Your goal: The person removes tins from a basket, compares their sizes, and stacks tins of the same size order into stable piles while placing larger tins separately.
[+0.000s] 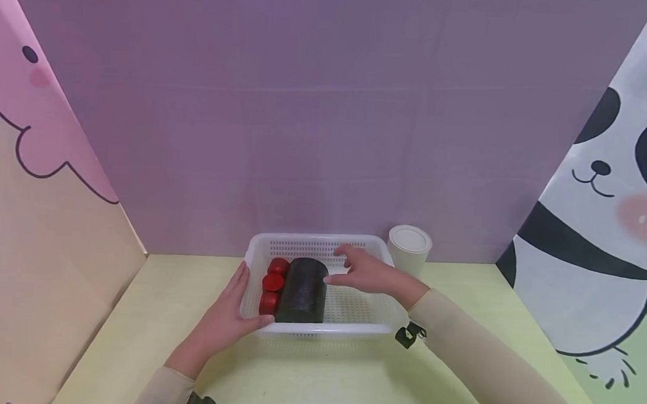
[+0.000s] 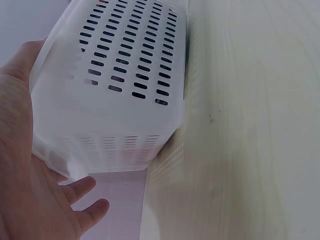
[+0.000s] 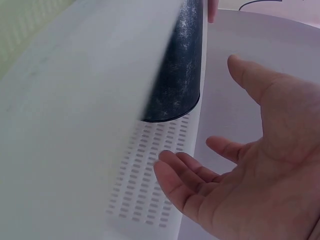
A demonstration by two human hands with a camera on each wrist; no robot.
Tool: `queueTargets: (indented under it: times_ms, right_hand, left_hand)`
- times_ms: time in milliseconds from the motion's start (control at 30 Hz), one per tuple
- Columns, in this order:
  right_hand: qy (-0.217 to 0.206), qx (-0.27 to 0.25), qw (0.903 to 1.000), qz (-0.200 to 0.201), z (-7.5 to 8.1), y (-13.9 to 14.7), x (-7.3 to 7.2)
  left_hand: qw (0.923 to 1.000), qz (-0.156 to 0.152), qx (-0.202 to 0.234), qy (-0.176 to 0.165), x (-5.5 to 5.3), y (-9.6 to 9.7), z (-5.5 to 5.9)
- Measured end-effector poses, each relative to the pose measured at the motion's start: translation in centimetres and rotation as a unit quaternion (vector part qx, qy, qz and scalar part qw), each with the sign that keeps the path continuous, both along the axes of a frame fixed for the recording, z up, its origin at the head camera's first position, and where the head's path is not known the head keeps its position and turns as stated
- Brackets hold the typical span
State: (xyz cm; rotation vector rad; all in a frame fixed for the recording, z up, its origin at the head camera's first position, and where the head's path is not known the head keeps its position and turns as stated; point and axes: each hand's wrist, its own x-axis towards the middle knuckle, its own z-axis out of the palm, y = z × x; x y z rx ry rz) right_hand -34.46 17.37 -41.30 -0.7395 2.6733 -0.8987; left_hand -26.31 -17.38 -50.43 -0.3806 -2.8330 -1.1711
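A white perforated plastic basket (image 1: 343, 328) stands on the table. Inside, a black cylinder (image 1: 302, 290) lies lengthwise from back to front, its scuffed surface showing in the right wrist view. Small red round containers (image 1: 273, 283) line up along its left side. My left hand (image 1: 226, 313) holds the basket's front left corner, thumb on the front rim and fingers along the left side. Over the basket's right part, my right hand (image 1: 373, 274) holds nothing; its fingers are spread and loosely bent, the thumb close to the black cylinder.
A white lidded tub (image 1: 409, 247) stands just behind the basket's right back corner. The pale table (image 1: 312, 380) ends at a purple back wall (image 1: 327, 134). Side panels carry a pink cartoon figure (image 1: 55, 130) on the left and a panda (image 1: 593, 255) on the right.
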Motion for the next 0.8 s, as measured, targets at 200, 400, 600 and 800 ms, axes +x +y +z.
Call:
queueTargets:
  times_ms: [200,400,600,800]
  right_hand:
    - [-0.010,0.038,0.9988,0.030,0.3,-1.5,-0.8]
    - [-0.018,0.060,0.9965,0.055,0.6,-2.9,-1.2]
    - [-0.011,0.096,0.9938,0.054,0.6,-4.2,-1.6]
    - [-0.025,0.121,0.9912,0.046,0.5,-5.1,-2.0]
  left_hand:
    - [1.0000,-0.002,0.004,0.002,0.1,-0.1,0.2]
    - [0.9999,-0.003,0.011,0.000,0.2,0.0,0.2]
    - [0.9999,-0.007,0.011,0.010,0.3,0.0,0.3]
    - [0.9999,-0.006,0.011,0.010,0.2,0.0,0.1]
